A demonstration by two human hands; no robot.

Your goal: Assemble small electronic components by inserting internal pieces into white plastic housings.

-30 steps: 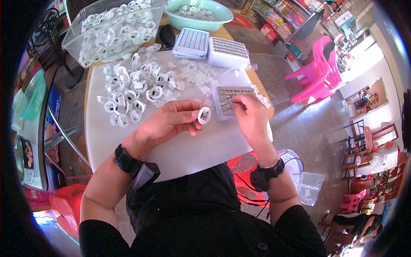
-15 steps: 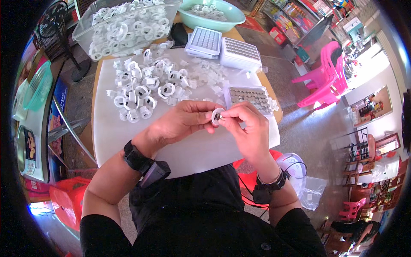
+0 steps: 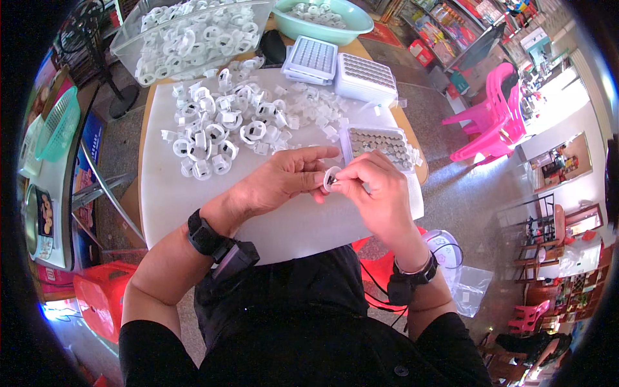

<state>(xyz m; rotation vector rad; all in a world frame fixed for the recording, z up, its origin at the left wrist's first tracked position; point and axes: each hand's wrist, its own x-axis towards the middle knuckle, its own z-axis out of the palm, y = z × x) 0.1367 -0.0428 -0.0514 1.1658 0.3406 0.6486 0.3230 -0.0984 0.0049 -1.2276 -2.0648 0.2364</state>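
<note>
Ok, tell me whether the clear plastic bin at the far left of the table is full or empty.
Full. The clear plastic bin is heaped to its rim with white plastic rings, and more rings lie spread on the white table in front of it.

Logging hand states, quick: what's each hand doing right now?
Left hand: pinching the small white ring.
Right hand: fingertips closed on the same ring.
</note>
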